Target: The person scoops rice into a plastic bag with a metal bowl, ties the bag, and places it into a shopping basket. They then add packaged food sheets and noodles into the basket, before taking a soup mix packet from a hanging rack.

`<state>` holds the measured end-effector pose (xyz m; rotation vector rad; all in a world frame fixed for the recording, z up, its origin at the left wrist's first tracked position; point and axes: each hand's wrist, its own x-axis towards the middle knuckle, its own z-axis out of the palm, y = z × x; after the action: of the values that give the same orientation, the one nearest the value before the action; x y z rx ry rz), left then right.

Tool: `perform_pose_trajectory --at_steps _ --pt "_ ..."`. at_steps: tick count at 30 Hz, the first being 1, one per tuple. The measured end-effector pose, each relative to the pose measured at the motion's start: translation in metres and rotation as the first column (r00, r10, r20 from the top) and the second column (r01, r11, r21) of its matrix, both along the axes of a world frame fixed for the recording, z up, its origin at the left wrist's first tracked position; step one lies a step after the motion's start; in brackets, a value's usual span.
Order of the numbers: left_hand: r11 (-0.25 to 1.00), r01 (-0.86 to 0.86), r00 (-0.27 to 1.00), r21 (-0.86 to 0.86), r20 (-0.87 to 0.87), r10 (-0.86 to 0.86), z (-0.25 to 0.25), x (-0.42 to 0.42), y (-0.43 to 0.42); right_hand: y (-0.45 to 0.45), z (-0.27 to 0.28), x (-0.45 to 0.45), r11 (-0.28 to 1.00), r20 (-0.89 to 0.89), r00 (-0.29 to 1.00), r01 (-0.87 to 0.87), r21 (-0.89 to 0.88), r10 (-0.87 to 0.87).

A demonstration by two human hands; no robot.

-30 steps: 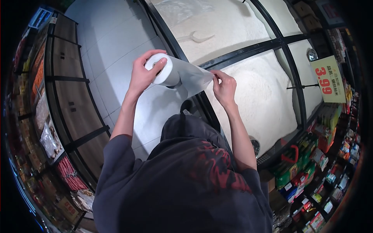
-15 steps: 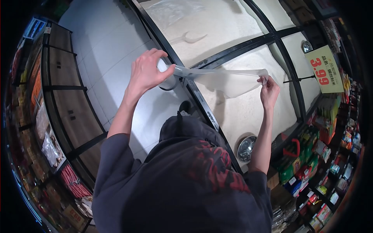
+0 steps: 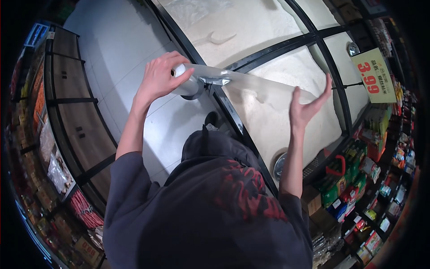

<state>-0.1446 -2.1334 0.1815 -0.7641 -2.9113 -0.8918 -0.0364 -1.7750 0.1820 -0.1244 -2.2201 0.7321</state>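
My left hand (image 3: pixel 163 76) is closed around a roll of clear plastic bags (image 3: pixel 193 88), held upright at the edge of the bin. From the roll a strip of clear bag film (image 3: pixel 260 85) stretches right, above a bin of white rice (image 3: pixel 286 130). My right hand (image 3: pixel 307 105) is at the strip's far end, thumb and fingers spread wide. The film's end lies at the gap between them; whether it touches the fingers I cannot tell. A round metal scoop or bowl (image 3: pixel 280 166) rests at the bin's near edge, partly behind my right forearm.
Black frames (image 3: pixel 273 54) divide the rice bins. A yellow price sign (image 3: pixel 374 76) reading 3.99 stands at the right. Packaged goods (image 3: pixel 354 179) fill shelves at right; a dark cabinet (image 3: pixel 80 107) lines the left side. Pale floor tiles (image 3: pixel 116 58) lie between.
My right hand has gone from pinching the film's end to spreading its fingers. The strip now slopes down toward the right. My left hand has shifted slightly left with the roll.
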Motion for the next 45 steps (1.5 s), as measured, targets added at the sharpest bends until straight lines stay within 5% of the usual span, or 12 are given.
perform_pose_trajectory --at_steps 5,7,10,18,20,25,28,32,34,38,43,45 --pt "0.997 0.069 0.997 -0.026 -0.029 -0.069 0.003 -0.001 0.003 -0.109 -0.007 -0.05 0.861 0.276 0.889 -0.435 0.263 0.365" --pt "0.989 0.144 0.969 0.046 -0.211 -0.131 0.005 -0.001 0.009 -0.116 -0.033 -0.068 0.813 0.731 0.612 -0.566 0.137 0.302" --pt "0.983 0.175 0.974 0.057 -0.156 -0.165 0.002 -0.002 0.01 -0.115 -0.047 -0.053 0.889 0.408 0.83 -0.45 0.085 0.381" --pt "0.988 0.146 0.981 0.057 -0.139 -0.137 0.001 -0.004 0.011 -0.089 -0.092 -0.037 0.817 0.229 0.797 -0.577 0.013 0.559" --pt "0.99 0.114 0.987 0.088 -0.127 -0.102 -0.002 -0.005 0.009 -0.063 -0.114 -0.023 0.874 0.28 0.869 -0.284 -0.394 0.409" --pt "0.982 0.158 0.981 0.107 -0.13 -0.144 0.0 -0.008 0.014 0.013 -0.123 0.044 0.964 0.301 0.953 0.048 -0.262 0.035" --pt "0.991 0.115 0.992 0.065 -0.06 -0.111 0.005 -0.006 0.018 0.075 -0.115 0.101 0.865 0.227 0.954 0.279 -0.418 -0.198" --pt "0.998 0.063 0.998 0.011 -0.006 -0.063 0.021 0.005 0.045 0.102 -0.069 0.169 0.61 0.348 0.923 0.371 -0.7 -0.163" --pt "0.977 0.212 0.885 -0.025 -0.42 -0.203 0.024 0.015 0.072 0.089 -0.039 0.181 0.632 0.354 0.93 0.334 -0.699 -0.1" --pt "0.728 0.568 0.812 0.384 -0.116 -0.572 0.009 0.054 0.168 0.077 -0.005 0.186 0.674 0.354 0.933 0.304 -0.673 -0.067" --pt "0.579 0.6 0.593 0.552 0.18 -0.785 -0.024 0.096 0.273 0.079 0.023 0.185 0.705 0.291 0.953 0.15 -0.693 0.083" --pt "0.345 0.772 0.068 0.533 0.471 -0.879 -0.032 0.093 0.304 0.086 0.023 0.195 0.695 0.277 0.959 0.162 -0.701 0.055"
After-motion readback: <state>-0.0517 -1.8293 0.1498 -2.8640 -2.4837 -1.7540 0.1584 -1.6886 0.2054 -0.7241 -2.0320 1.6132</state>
